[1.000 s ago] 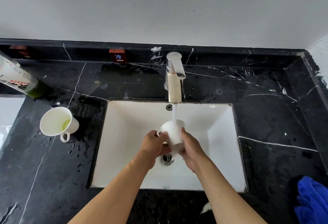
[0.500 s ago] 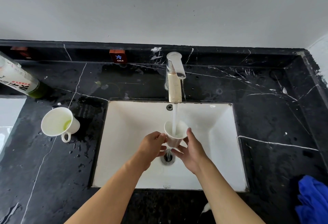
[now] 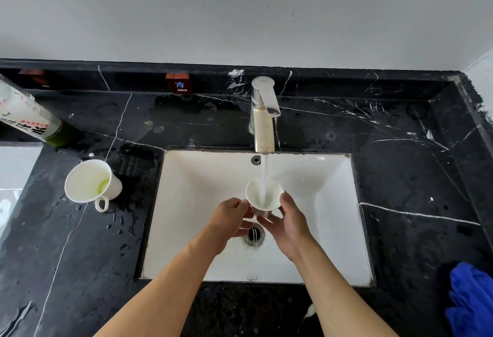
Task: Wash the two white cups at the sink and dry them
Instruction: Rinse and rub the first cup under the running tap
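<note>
A white cup point(image 3: 262, 196) stands upright over the white sink point(image 3: 208, 176), and water from the chrome tap point(image 3: 264, 115) streams into its mouth. My left hand point(image 3: 230, 216) grips the cup on its left side, fingers curled by the base. My right hand point(image 3: 286, 219) holds its right side, thumb on the rim and fingers under the base. A second white cup point(image 3: 90, 184) sits on the black counter left of the sink, handle toward me, with a little green liquid inside.
The black marble counter point(image 3: 400, 176) is wet around the left cup. A bottle point(image 3: 26, 115) leans at the far left. A blue cloth point(image 3: 472, 302) lies at the right front corner. The drain point(image 3: 253, 235) is below my hands. A COLD sign point(image 3: 178, 83) sits on the backsplash.
The cup was mouth-down under the stream one second ago; I have turned it upright, and water now runs inside it. My right hand shifted to the rim and base.
</note>
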